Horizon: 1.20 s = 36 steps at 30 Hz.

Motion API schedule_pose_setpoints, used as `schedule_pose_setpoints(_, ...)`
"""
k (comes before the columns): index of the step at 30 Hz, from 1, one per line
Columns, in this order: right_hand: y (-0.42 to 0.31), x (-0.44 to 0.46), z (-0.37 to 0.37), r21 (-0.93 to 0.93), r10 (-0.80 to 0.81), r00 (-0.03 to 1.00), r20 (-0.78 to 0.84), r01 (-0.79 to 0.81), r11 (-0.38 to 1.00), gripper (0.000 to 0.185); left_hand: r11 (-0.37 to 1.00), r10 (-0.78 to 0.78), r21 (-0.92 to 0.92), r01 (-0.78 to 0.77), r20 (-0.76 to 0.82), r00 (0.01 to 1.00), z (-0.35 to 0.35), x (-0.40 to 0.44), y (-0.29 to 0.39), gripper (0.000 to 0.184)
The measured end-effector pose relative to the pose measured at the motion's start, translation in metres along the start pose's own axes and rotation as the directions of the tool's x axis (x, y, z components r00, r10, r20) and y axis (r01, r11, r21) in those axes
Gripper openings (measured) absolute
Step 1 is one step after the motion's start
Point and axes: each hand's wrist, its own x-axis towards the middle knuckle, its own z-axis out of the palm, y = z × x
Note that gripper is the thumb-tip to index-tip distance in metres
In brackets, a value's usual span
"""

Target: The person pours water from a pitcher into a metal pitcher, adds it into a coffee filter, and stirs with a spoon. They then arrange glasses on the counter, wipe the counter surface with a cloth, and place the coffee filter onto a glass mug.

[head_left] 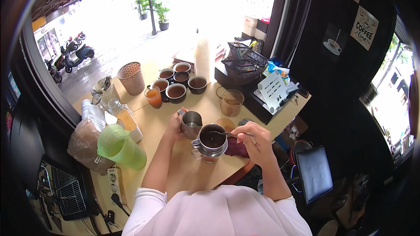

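My left hand [174,125] is closed around the handle of a small steel pitcher [191,124], which stands upright. Between the thumb and fingers of my right hand [257,140] is a thin metal spoon [238,133]. Its tip reaches into a metal drip coffee filter [213,149] filled with dark liquid or grounds; I cannot tell which. The filter rests on a glass mug [197,154], mostly hidden beneath it. Behind my right hand lies a dark red cloth [237,147]. Farther back stands a large glass [231,104] with brown liquid.
Several dark cups [176,92] of brown drink and a glass of orange drink [154,98] stand at the back. On the left are a green pitcher [120,144], a glass bottle [127,118] and a power strip [114,182]. A black organizer [245,63] sits at the back right.
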Motion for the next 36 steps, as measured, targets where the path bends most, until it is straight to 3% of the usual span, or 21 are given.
schedule_pose_setpoints(4,-0.007,0.004,-0.003,-0.066,-0.009,0.999,0.034,0.012,0.998,0.007,1.0,-0.019,0.006,0.019,0.0,1.0,0.008,-0.002,-0.003,0.022)
schedule_pose_setpoints(13,-0.008,0.007,-0.002,-0.056,0.019,0.999,0.032,-0.017,0.998,0.006,0.984,0.074,0.154,-0.092,0.119,0.99,-0.012,0.007,-0.013,0.018)
schedule_pose_setpoints(17,-0.004,0.005,-0.002,-0.012,0.038,0.999,0.007,-0.038,0.999,0.006,0.984,0.028,0.173,-0.051,0.131,0.991,-0.007,0.0,-0.001,0.014)
schedule_pose_setpoints(20,-0.008,0.008,-0.003,-0.076,0.015,1.0,0.015,-0.014,0.997,0.006,0.992,0.003,0.127,-0.023,0.158,0.987,-0.005,-0.006,0.004,0.016)
schedule_pose_setpoints(25,-0.007,0.006,-0.003,-0.03,0.033,0.999,0.02,-0.032,0.999,0.006,0.995,-0.064,0.086,0.047,0.207,0.976,-0.012,-0.007,0.009,0.022)
schedule_pose_setpoints(28,-0.009,0.007,-0.003,-0.05,0.035,0.999,-0.002,-0.035,0.998,0.006,0.984,-0.085,0.169,0.055,0.174,0.981,-0.01,-0.009,0.016,0.025)
schedule_pose_setpoints(31,-0.012,0.007,-0.003,-0.053,0.038,0.999,0.023,-0.037,0.998,0.006,0.965,-0.055,0.261,-0.008,0.234,0.971,-0.024,-0.003,0.02,0.032)
schedule_pose_setpoints(34,-0.007,0.003,-0.002,-0.025,0.037,0.999,0.008,-0.037,0.999,0.006,0.991,0.021,0.119,-0.055,0.27,0.963,-0.025,-0.007,0.037,0.04)
schedule_pose_setpoints(36,-0.006,0.003,-0.001,-0.028,0.027,1.0,-0.001,-0.027,0.999,0.007,0.96,0.232,0.12,-0.253,0.169,0.958,-0.02,-0.007,0.044,0.044)
